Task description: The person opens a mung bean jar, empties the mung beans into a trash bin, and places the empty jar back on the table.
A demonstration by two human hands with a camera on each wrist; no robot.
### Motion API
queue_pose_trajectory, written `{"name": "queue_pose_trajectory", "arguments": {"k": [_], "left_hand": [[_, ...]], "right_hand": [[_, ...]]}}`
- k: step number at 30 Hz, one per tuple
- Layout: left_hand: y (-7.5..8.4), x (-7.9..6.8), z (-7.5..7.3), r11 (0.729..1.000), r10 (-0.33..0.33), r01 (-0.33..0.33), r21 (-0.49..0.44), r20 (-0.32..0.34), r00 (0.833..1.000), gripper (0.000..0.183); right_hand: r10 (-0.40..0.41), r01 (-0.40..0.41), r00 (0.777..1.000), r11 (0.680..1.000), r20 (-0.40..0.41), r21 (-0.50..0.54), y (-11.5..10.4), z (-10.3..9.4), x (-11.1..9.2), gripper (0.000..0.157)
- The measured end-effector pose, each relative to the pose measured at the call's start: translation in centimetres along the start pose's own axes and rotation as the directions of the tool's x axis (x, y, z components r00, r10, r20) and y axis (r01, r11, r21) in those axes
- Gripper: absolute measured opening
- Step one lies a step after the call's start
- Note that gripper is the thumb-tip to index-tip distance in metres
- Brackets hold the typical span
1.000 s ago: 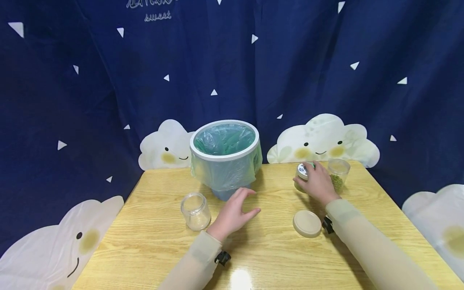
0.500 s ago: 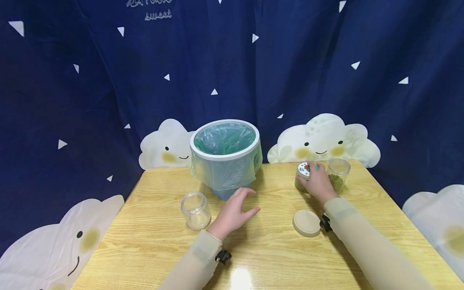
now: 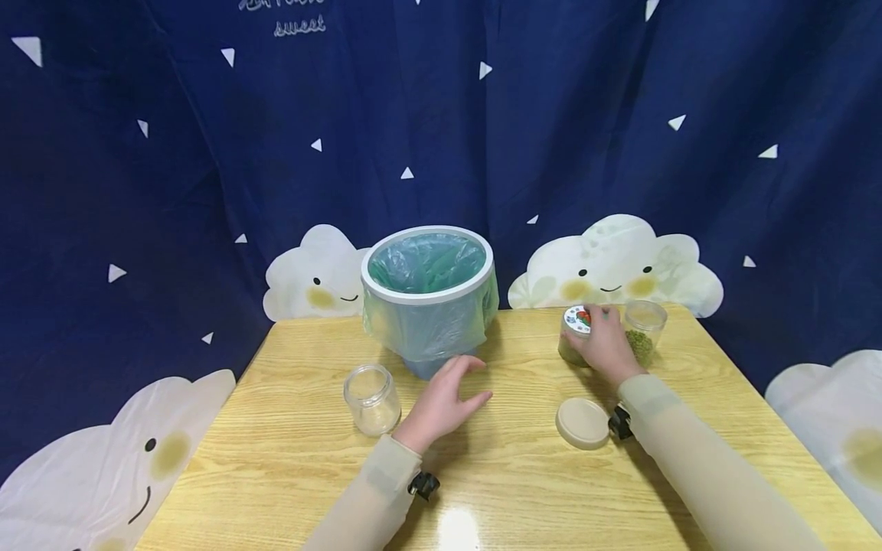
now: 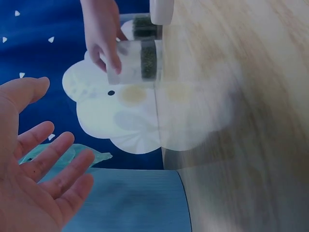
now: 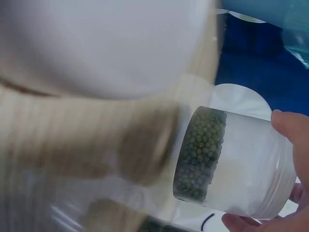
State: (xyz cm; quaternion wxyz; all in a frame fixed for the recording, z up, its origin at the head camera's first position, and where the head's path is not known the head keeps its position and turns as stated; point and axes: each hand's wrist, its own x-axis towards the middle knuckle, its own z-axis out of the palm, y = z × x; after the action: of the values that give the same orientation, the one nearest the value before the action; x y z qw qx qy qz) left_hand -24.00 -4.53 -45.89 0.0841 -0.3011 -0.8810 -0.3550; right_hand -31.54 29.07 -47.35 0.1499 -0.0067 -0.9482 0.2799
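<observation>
My right hand grips the top of a clear jar at the back right of the table, fingers and thumb about its rim. The jar is partly filled with green mung beans, and its round white lid carries a coloured picture. Just right of it stands a second clear jar with green contents, partly behind the hand. My left hand holds nothing; its fingers are spread in the left wrist view. Close to its left is a clear jar with nothing visible inside.
A lined bin with a white rim stands at the back middle, beyond my left hand. A beige round lid lies on the wooden table near my right wrist. Behind hangs a dark blue curtain with clouds.
My right hand has shifted slightly on the jar, and more of the lid's red and green picture shows. The left hand stays almost still.
</observation>
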Motion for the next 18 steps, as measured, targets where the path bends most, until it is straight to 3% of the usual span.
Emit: {"name": "queue_pose_trajectory", "arguments": {"k": [13,18], "left_hand": [[0.6,0.4,-1.0,0.995,-0.058,0.058,-0.085,0.001,0.998,0.045],[0.8,0.2,-1.1,0.993,-0.052,0.052,-0.105,0.003,0.999,0.043]], "right_hand": [[-0.025,0.028,0.998,0.999,-0.056,0.038,-4.3,-3.5,-0.8,0.084],[-0.083,0.088,0.994,0.994,-0.075,0.065,-6.1,-4.2,-1.9,0.082]]}}
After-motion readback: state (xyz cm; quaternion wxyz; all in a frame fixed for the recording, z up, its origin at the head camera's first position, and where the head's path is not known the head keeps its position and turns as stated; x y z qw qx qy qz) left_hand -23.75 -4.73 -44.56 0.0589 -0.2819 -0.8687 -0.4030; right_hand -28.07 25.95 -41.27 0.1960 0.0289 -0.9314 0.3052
